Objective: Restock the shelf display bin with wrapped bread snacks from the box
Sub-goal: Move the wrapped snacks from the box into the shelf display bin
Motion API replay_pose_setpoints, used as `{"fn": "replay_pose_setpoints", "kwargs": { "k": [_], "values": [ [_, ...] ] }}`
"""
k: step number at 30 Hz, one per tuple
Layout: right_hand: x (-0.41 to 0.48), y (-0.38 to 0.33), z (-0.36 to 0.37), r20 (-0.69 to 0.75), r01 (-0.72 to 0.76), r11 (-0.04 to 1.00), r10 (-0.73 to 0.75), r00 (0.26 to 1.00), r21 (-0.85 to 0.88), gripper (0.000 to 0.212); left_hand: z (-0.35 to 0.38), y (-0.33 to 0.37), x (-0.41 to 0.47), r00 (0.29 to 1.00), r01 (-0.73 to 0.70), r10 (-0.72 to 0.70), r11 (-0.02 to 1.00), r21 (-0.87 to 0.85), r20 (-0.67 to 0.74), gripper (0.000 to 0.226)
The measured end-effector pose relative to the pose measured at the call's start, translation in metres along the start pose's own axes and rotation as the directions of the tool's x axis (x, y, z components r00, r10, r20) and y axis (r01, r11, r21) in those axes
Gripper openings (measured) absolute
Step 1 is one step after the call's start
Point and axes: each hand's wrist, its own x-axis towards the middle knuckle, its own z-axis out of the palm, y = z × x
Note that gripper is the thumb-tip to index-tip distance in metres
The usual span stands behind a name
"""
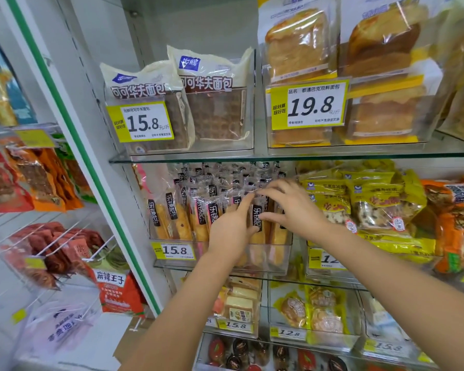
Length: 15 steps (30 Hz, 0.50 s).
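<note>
Now you've got both hands in at the clear display bin [279,253] on the middle shelf, and it's packed. Your left hand [229,228] pinches the lower part of one wrapped bread snack [258,219] with thumb and fingers, and your right hand [292,204] is curled narrow over that same pack's top, steadying it upright among its neighbours. That snack sits toward the right side of the bin, just behind the front wall.

Careful here: the row [198,210] to the left of that pack stands tight, and if you shove sideways to make space, I'd expect the end packs to tip or ride up over the bin's front lip. The slick wrappers could also slip out of a two-finger pinch.

Above the bin, the glass shelf [188,158] hangs close over the rear packs, so there's little headroom at the back; your open room is at the front, over the lip. To the right of the bin, the yellow bags [332,194] crowd right up against your right wrist. The supply box I cannot make out for certain.
</note>
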Motion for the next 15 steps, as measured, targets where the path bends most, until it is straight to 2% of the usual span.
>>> {"fn": "replay_pose_setpoints", "kwargs": {
  "k": [3,6,9,12,15],
  "values": [
    [0.007,-0.005,0.005,-0.048,-0.076,0.997,0.077,0.996,0.025,0.051,0.01,0.0,0.007,0.997,0.065,-0.064,0.997,-0.029,0.04,0.077],
    [0.008,-0.002,0.008,-0.088,-0.141,0.987,0.147,0.985,0.078,0.052,0.011,0.005,0.021,0.986,0.062,-0.043,0.991,-0.118,0.159,0.079],
    [0.003,0.004,0.011,-0.061,-0.124,0.989,0.129,0.99,0.079,0.052,0.007,0.008,0.027,0.978,0.03,-0.016,0.998,-0.062,0.207,0.077],
    [-0.005,0.008,0.015,-0.008,-0.081,0.99,0.082,0.997,0.119,0.066,0.009,0.011,0.018,0.981,-0.007,0.011,1.0,-0.021,0.192,0.076],
    [-0.012,0.007,0.015,0.048,0.011,0.99,-0.018,0.999,0.141,0.077,0.01,0.011,0.012,0.985,0.015,-0.015,1.0,-0.002,0.172,0.076]
  ]
}}
